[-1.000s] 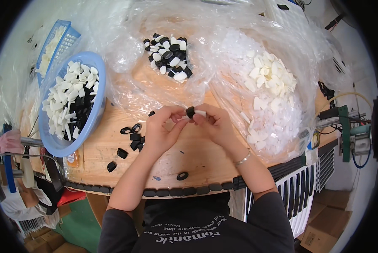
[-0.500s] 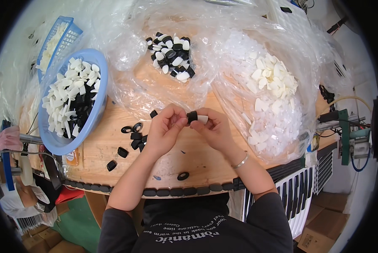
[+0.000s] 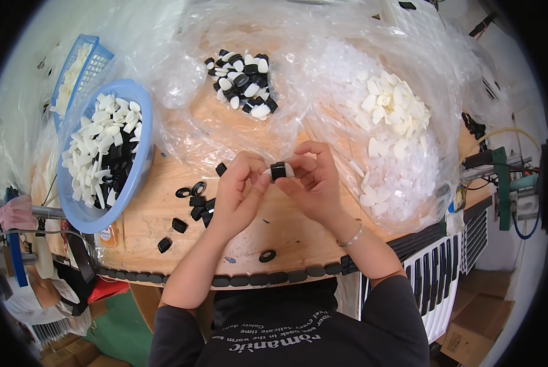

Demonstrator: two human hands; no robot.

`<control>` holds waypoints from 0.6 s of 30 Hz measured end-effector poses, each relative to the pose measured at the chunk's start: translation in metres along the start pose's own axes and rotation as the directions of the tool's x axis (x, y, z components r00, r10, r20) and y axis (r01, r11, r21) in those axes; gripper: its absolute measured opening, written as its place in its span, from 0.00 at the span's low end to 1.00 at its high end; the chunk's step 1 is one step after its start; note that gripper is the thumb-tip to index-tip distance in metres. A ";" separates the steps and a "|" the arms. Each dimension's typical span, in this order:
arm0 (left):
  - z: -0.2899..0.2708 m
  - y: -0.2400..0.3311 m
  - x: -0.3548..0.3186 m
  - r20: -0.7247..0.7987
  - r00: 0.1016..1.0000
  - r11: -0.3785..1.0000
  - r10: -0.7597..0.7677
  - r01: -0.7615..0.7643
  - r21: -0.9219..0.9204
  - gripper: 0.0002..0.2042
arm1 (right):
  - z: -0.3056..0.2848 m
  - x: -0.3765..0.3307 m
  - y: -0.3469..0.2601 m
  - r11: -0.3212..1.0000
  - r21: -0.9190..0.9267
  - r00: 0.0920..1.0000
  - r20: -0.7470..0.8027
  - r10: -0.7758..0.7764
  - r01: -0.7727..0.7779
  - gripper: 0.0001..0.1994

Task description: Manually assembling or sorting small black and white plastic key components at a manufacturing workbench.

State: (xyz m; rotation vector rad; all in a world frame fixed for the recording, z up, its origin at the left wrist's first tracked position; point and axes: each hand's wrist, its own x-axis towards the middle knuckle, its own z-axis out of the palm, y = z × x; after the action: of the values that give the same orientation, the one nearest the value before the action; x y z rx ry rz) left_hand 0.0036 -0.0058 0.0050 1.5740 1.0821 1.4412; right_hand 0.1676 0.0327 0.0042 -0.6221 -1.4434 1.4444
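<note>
Centrally, holding 1 black-and-white piece (image 3: 278, 171) above the surface (image 3: 304, 244).
Pinched in left hand (image 3: 238, 192); beside half-curled right hand (image 3: 315, 188), contact unclear.

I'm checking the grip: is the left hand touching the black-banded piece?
Touching. In the head view, the left hand has its thumb against the white left end of the black-banded piece, with no gap visible.
</note>
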 end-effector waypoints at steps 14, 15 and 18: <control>0.003 -0.005 -0.001 -0.011 1.000 0.995 -0.028 0.026 -0.092 0.04 | -0.005 -0.001 -0.025 0.721 -0.618 0.943 0.107 -0.316 0.312 0.16; 0.004 -0.006 -0.003 -0.017 0.997 0.985 -0.071 0.067 -0.160 0.04 | -0.006 -0.001 -0.025 0.694 -0.626 0.924 0.122 -0.364 0.356 0.17; 0.008 -0.007 -0.009 -0.048 0.980 0.943 -0.194 0.173 -0.284 0.04 | -0.007 -0.004 -0.023 0.718 -0.626 0.938 0.067 -0.341 0.305 0.17</control>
State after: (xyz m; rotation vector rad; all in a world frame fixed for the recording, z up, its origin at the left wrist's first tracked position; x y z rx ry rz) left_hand 0.0102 -0.0109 -0.0056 1.1974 0.9912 1.4626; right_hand 0.1812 0.0287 0.0239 -0.7546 -1.8960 0.6364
